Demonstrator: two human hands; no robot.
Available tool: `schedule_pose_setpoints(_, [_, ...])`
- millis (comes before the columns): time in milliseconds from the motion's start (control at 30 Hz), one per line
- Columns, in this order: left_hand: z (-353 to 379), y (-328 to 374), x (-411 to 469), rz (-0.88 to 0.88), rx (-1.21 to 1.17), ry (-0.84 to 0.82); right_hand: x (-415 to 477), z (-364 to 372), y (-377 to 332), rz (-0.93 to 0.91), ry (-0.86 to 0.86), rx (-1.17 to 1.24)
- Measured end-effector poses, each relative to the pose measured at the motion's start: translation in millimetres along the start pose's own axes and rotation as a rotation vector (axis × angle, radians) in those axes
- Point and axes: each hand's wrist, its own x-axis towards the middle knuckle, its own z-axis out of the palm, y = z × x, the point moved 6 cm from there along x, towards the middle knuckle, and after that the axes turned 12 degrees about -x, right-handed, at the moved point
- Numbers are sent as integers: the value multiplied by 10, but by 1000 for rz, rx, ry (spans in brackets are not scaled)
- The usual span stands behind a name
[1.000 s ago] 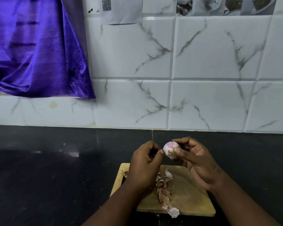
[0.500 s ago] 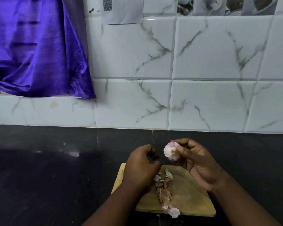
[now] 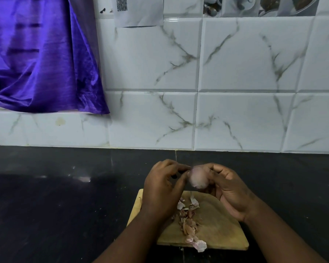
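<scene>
A small pale pink onion (image 3: 198, 178), blurred by motion, is held above a wooden cutting board (image 3: 220, 228). My right hand (image 3: 230, 192) grips it from the right, fingers curled round its far side. From the left, my left hand (image 3: 163, 186) pinches at the onion's top left with thumb and fingertips. A pile of dry brown and pink onion peels (image 3: 189, 219) lies on the board under the hands.
The board sits on a black stone countertop (image 3: 55, 205). Behind it rises a white marbled tile wall (image 3: 235, 82). A purple cloth (image 3: 36, 57) hangs at the upper left, and a paper with a QR code (image 3: 139, 10) is stuck on the wall.
The left hand, drawn back half a second ago, has returned to the onion and pinches it. The onion has turned in the right hand and is now blurred.
</scene>
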Motion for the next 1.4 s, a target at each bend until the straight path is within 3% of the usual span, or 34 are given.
schedule_pose_setpoints(233, [44, 106, -16, 217, 192, -71, -15, 0, -5, 13, 38, -1])
schedule_pose_setpoints(400, [76, 110, -38, 286, 253, -131, 12, -66, 20, -26, 100, -189])
schedule_pose_setpoints(733, [129, 80, -41, 191, 213, -210, 9, -56, 45, -14, 133, -258])
schedule_pose_setpoints(1400, [106, -51, -14, -49, 33, -106, 3, 20, -16, -97, 56, -225])
